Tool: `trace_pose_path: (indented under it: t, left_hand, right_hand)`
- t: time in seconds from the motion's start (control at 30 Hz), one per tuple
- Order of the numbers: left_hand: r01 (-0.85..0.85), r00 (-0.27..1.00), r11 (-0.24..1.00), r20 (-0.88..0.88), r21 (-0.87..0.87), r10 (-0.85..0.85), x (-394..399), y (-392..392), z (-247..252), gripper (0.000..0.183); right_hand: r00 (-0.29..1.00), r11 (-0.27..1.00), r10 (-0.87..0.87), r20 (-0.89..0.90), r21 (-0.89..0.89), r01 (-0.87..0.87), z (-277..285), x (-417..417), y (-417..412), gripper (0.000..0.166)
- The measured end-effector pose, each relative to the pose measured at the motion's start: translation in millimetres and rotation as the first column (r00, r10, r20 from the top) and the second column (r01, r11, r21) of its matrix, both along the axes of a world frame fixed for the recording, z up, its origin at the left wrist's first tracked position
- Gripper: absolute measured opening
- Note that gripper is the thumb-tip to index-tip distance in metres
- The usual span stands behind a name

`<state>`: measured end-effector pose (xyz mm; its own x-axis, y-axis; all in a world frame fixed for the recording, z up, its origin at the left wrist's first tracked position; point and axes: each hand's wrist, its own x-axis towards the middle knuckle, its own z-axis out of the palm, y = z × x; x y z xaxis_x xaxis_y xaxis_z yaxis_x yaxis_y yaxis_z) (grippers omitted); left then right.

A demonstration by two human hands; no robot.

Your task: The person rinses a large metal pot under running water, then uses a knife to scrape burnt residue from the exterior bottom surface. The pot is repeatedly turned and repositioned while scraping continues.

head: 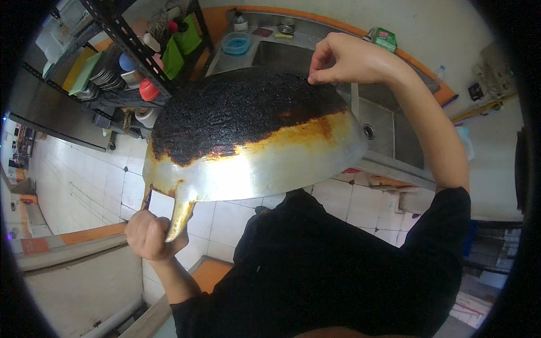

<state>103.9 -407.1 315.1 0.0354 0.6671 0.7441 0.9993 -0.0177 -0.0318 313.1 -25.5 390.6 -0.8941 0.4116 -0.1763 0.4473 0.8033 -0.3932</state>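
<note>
A large metal wok (pixel 270 177) is held up with its underside towards me. Thick black burnt crust (pixel 228 110) covers much of that underside, with amber-brown stains along its border. Below, bare silvery metal shines. My left hand (pixel 148 236) is wrapped around the looped handle (pixel 181 215) at the wok's near left end. At the far side, my right hand (pixel 342 59) has its thumb and fingertips pinched together against the crusted surface. Whether anything small sits between those fingertips cannot be made out.
Behind the wok is a steel sink (pixel 274 53); a blue-tinted plastic bowl (pixel 236 43), a pump bottle (pixel 240 22) and a green box (pixel 384 39) stand around it. A dark metal shelf rack (pixel 127 38) holding kitchenware rises at left. White tiles (pixel 211 228) cover the floor.
</note>
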Motion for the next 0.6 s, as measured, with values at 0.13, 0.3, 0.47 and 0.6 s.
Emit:
trace_pose_path:
  t: [0.13, 0.3, 0.47, 0.6]
  left_hand:
    - [-0.007, 1.000, 1.000, 0.012, -0.015, 0.007, 0.3, 0.1, -3.0, 0.041]
    - [0.033, 0.999, 0.999, 0.033, -0.024, -0.032, -7.1, -3.3, -1.5, 0.042]
    - [0.011, 0.997, 1.000, 0.073, -0.013, -0.010, -9.3, -3.1, -4.0, 0.036]
    - [0.005, 0.997, 0.999, 0.083, -0.032, -0.003, -3.1, 1.1, -8.2, 0.035]
  right_hand:
    - [1.000, 1.000, 0.016, 0.021, -0.007, -0.016, -2.7, 1.6, 5.5, 0.030]
    - [0.999, 0.999, 0.013, 0.046, 0.034, -0.015, 1.0, -8.8, 0.4, 0.028]
    - [0.996, 1.000, 0.016, 0.084, 0.015, -0.018, 2.9, -18.0, -3.3, 0.025]
    - [0.998, 1.000, 0.005, 0.057, -0.013, -0.004, -5.0, -7.6, 6.1, 0.024]
